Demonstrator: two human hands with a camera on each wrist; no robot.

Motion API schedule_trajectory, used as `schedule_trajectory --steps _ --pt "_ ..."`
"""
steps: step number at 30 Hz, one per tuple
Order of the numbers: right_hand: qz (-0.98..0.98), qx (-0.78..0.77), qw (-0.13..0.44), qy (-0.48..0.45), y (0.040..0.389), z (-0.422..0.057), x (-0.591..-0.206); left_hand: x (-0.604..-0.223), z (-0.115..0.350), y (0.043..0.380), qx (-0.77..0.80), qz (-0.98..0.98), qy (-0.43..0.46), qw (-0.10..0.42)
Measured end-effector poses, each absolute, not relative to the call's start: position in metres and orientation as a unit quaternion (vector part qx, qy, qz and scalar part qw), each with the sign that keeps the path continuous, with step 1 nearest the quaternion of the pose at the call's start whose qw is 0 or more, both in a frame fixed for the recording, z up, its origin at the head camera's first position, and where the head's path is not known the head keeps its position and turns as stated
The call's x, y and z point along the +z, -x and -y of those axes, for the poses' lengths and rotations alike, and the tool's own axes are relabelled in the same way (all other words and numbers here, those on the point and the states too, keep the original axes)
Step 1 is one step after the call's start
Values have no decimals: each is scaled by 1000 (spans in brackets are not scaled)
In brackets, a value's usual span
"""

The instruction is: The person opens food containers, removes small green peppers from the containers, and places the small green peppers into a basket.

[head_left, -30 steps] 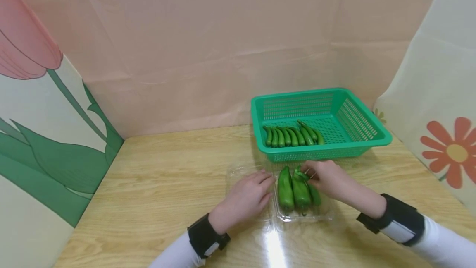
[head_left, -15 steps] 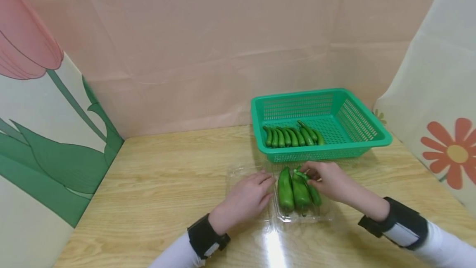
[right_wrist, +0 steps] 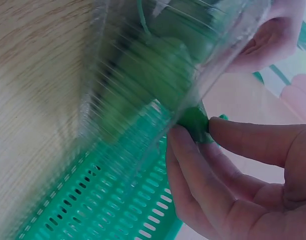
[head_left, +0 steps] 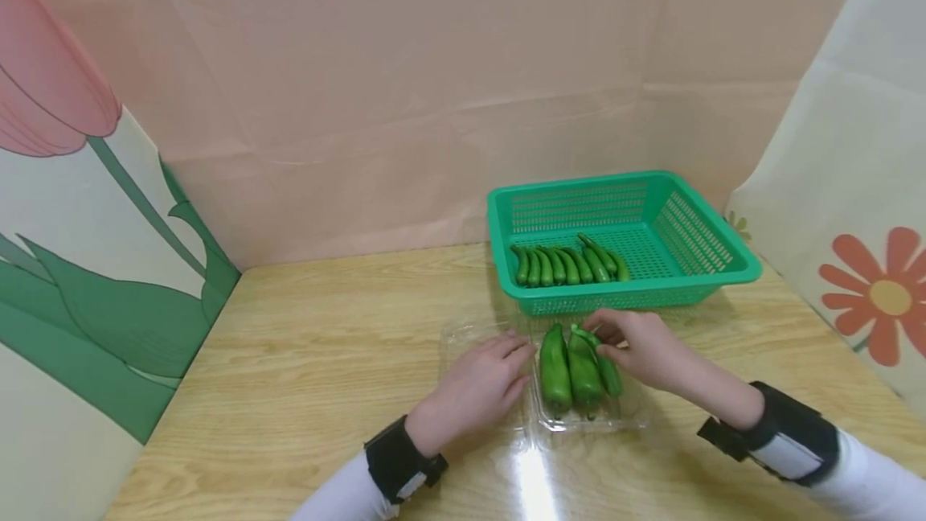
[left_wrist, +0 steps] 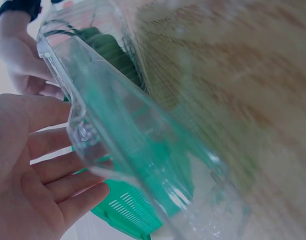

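Observation:
A clear plastic clamshell box (head_left: pixel 631 418) lies opened out on the table, its lid side (head_left: pixel 463 336) to the left. Two large green peppers (head_left: pixel 555 372) rest side by side in its right half. Along their right side leans a slimmer green pepper (head_left: pixel 611 376), tilted, its upper end crossing the middle one. My right hand (head_left: pixel 644 348) pinches this slim pepper; in the right wrist view, thumb and fingertips meet on its green end (right_wrist: pixel 195 122). My left hand (head_left: pixel 481 380) rests at the box's middle fold, its loosely extended fingers (left_wrist: pixel 83 200) against the clear plastic edge.
Behind the box stands a green plastic basket (head_left: pixel 723 276) with slotted walls. Several small slender green peppers (head_left: pixel 553 265) lie in a row at its front left. Around the wooden table (head_left: pixel 325 344) hang a pinkish backdrop and flower-printed sheets.
My right hand shifts slightly, and the slim pepper in its pinch tilts a little and moves closer to the middle pepper. My left hand stays put.

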State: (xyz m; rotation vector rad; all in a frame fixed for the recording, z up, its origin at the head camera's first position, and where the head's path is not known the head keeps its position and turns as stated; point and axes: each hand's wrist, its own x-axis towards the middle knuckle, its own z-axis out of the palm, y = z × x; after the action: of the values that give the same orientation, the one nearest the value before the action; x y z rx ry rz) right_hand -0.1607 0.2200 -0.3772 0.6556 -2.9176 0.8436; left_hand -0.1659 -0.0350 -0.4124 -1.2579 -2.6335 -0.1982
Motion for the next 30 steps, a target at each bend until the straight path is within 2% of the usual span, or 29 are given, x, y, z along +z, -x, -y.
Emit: schedule_trajectory --steps 6,15,30 --pt "938 273 22 -214 160 -219 -371 -413 35 166 -69 895 428 107" --pt "938 259 64 -219 159 -222 -354 -413 35 166 -62 896 425 109" --pt "953 205 94 -200 181 -239 -312 -414 35 166 -61 895 427 114"
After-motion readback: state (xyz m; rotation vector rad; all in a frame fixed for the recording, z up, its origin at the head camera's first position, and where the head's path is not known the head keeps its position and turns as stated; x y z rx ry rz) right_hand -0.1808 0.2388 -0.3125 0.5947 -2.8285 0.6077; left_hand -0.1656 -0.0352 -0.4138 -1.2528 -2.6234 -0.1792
